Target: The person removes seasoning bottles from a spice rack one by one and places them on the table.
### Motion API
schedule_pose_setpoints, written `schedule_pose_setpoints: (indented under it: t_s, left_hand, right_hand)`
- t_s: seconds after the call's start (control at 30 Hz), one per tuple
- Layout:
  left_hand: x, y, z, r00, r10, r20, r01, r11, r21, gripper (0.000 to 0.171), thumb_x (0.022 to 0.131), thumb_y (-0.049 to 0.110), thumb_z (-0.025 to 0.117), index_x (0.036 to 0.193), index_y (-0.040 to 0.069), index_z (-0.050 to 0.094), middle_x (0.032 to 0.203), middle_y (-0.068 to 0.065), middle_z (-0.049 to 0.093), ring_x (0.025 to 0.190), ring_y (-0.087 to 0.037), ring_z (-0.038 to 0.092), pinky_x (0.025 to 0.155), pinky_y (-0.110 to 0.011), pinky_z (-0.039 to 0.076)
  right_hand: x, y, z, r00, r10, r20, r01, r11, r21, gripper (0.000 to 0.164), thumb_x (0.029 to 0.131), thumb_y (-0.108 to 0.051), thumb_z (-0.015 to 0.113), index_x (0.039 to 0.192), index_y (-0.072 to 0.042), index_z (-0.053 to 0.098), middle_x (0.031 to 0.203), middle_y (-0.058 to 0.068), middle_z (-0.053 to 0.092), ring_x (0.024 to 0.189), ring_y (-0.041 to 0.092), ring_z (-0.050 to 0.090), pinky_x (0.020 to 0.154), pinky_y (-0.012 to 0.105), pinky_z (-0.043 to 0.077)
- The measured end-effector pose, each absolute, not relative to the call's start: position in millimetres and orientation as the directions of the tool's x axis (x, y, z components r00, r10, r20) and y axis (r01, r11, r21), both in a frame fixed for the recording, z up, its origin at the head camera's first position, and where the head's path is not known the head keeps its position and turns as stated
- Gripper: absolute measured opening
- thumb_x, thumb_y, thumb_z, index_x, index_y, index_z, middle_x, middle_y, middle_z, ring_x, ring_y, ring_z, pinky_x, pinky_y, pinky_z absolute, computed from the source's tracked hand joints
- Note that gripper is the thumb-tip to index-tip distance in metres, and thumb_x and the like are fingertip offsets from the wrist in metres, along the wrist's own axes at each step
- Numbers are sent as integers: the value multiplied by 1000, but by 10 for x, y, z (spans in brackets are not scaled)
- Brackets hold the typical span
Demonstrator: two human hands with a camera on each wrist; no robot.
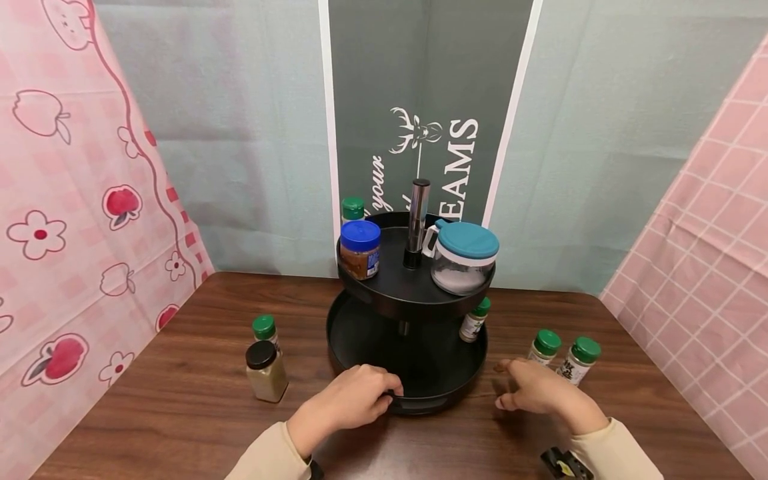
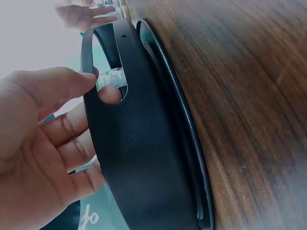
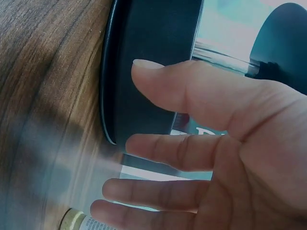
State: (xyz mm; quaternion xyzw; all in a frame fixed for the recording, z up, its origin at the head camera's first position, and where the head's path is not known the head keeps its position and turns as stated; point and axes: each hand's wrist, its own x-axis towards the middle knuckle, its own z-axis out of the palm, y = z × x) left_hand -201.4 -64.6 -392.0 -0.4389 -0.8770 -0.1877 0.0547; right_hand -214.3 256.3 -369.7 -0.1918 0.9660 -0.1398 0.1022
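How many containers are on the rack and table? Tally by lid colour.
Green-lidded: 5
Blue-lidded: 1
Teal-lidded: 1
Black-lidded: 1
Total: 8 in view, 4 on the rack, 4 on the table

Pink fruit-print cloth [image 1: 78, 227], left of frame. Deer-print backdrop [image 1: 426, 80], upper centre; pink tile-print sheet [image 1: 708, 267], right edge. Brown wood table [image 1: 444, 443] across bottom.

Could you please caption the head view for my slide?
The left hand grips a black two-tier rack; the right hand is near two green-capped jars.
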Motion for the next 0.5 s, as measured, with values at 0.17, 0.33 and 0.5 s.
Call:
schedule_pose_setpoints:
  t_s: [0.17, 0.33, 0.5]
  left_hand:
    - [-2020, -671, -3918, -615, 745, 258, 783, 541, 306, 21, 80, 0, 62, 92, 17, 68, 88, 9, 62, 83, -3, 60, 67, -17, 46]
    - [-2034, -722, -3907, -636, 735, 236, 761, 546, 350, 23, 79, -2, 61, 91, 16, 68, 87, 9, 62, 78, -1, 57, 64, -16, 44]
    - [-2047, -766, -3903, -643, 730, 232, 758, 563, 329, 20, 78, 0, 60, 88, 16, 67, 84, 7, 61, 73, -1, 55, 61, -17, 44]
  right_hand:
    - [-2122, 2561, -3687, -903, -409, -132, -355, 884, -305, 54, 71, -26, 79, 110, 5, 59, 102, 15, 60, 93, 33, 57, 80, 48, 44]
    - [-2077, 2521, -3704, -890, -445, -104, -400, 869, -292, 52, 69, -27, 79, 106, 5, 60, 98, 15, 61, 88, 32, 58, 77, 46, 46]
    - [-2014, 2429, -3719, -881, -456, -125, -407, 867, -288, 47, 69, -26, 79, 101, 4, 62, 99, 17, 60, 86, 32, 58, 74, 46, 46]
